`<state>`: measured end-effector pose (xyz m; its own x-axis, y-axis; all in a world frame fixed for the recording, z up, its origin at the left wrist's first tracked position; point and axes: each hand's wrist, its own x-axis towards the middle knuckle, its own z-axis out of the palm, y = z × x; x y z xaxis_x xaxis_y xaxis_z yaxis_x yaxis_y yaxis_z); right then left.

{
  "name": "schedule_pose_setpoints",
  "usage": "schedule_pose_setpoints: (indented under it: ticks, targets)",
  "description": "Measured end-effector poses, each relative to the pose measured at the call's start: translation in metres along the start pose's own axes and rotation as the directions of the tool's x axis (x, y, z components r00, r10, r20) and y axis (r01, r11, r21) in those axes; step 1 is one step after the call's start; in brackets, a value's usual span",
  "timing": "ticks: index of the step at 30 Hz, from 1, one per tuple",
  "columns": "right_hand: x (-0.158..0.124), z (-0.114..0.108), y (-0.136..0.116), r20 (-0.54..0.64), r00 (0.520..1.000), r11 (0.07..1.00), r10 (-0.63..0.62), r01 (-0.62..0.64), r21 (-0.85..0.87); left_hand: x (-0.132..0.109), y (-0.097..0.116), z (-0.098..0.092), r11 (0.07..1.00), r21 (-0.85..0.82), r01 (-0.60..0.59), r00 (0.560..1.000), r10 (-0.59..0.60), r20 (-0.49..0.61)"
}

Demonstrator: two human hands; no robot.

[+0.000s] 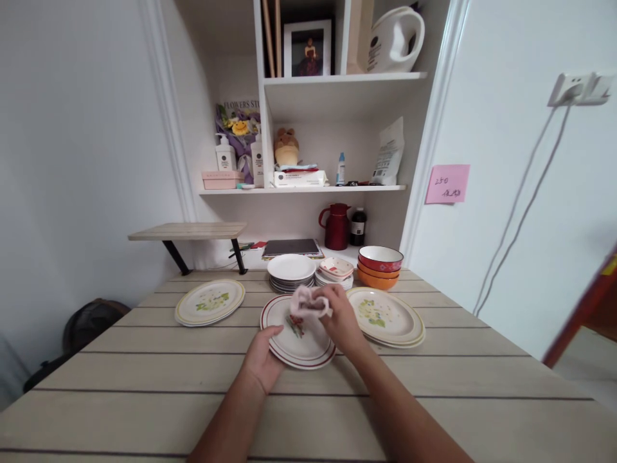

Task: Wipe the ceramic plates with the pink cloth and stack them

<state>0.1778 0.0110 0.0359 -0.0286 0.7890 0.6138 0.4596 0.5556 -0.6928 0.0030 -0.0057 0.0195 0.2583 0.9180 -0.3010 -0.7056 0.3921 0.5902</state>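
My left hand (pixel 264 357) grips the lower left rim of a white plate (pixel 306 347) with red rings and a printed flower design at its middle. The thumb lies over the rim, and the other fingers are hidden underneath. Above the plate's upper right part, my right hand (pixel 339 316) holds a bunched pale pink cloth (pixel 306 302). Whether the cloth touches the plate I cannot tell. Oval plates (pixel 398 315) with a yellow rim and a green leaf print lie just right of my right hand.
Similar yellow-rimmed plates (pixel 193 308) lie at the left. Behind stand a stack of round plates (pixel 290 267), small square dishes (pixel 336 268) and stacked red and orange bowls (pixel 380 267). A small raised shelf (pixel 187 231) stands back left. A red jug (pixel 336 228) is beneath the wall shelves.
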Motion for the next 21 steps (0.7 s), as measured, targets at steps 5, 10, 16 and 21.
schedule_pose_setpoints:
  ticks: [5, 10, 16, 21]
  targets:
    - [-0.01, 0.001, -0.001, 0.439, 0.898, 0.994, 0.022, 0.026, -0.104, 0.002, 0.0, 0.001, 1.0, -0.004, -0.011, 1.0, 0.011, 0.022]
    - [-0.011, 0.001, -0.007, 0.445, 0.895, 0.97, 0.038, 0.074, -0.231, 0.006, -0.001, -0.003, 0.999, 0.01, -0.033, 0.999, 0.033, 0.021]
    - [-0.005, 0.011, -0.005, 0.341, 0.94, 0.963, -0.011, 0.102, -0.249, 0.004, 0.0, 0.0, 1.0, -0.009, -0.024, 0.999, 0.024, 0.024]
    - [-0.006, 0.007, -0.003, 0.308, 0.937, 0.986, 0.164, -0.143, -0.088, -0.001, 0.0, 0.004, 1.0, 0.007, -0.026, 0.999, 0.026, -0.022]
